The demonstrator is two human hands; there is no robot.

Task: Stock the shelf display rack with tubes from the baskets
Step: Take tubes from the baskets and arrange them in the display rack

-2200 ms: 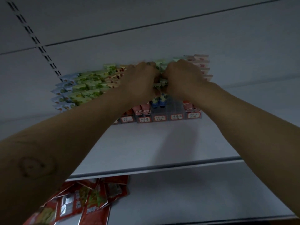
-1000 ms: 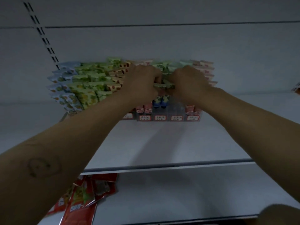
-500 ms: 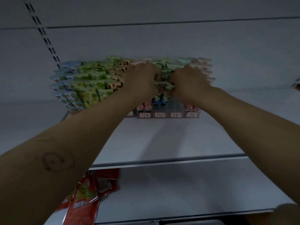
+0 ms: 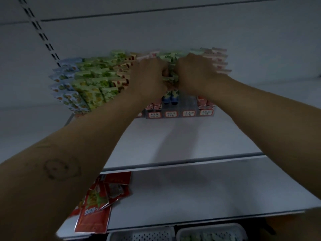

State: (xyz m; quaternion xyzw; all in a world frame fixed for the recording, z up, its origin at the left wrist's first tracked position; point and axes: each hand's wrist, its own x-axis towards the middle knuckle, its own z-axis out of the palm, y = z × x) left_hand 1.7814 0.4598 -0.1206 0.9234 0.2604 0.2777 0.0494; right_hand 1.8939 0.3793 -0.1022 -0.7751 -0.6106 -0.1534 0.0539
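Head cam: both arms reach up to the display rack [image 4: 189, 106] at the back of the upper shelf [image 4: 173, 140]. The left hand [image 4: 149, 75] and right hand [image 4: 192, 73] are almost knuckle to knuckle at the rack's middle, fingers curled in around a bunch of green tubes [image 4: 171, 73] squeezed between them. It's dim and the fingertips are mostly hidden, so the exact grip is hard to call. Red packets [image 4: 100, 206] lie on the lower shelf [image 4: 191, 188] at left. Two baskets [image 4: 184, 231] peek in along the bottom edge.
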